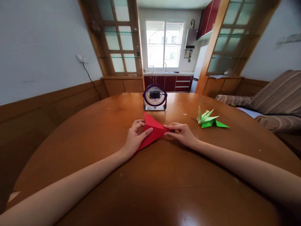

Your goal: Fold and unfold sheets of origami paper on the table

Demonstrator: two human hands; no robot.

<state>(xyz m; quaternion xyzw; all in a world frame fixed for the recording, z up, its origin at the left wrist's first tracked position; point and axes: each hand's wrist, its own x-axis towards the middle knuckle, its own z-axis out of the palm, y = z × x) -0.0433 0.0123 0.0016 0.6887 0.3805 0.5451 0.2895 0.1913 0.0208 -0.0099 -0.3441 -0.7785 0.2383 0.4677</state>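
While the wooden table (94, 131) spreads before you, a glass-shelved cabinet (114, 87) rises far left. A fan (154, 95) stands far-centre; nearer and right sits a green paper crane (208, 120). Nearer than the fan, your left hand (135, 135) holds red paper (154, 133), and your right hand (180, 131) pinches its right tip. A small dark object (138, 51) occupies a cabinet shelf (119, 57).

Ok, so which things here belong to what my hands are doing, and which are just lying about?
In use:
Red paper, held by both hands
Left hand, thumb on top of the paper
Right hand, fingers at the paper's pointed end

Apparently just lying about:
Green folded paper, to the right
Small fan, standing beyond the paper
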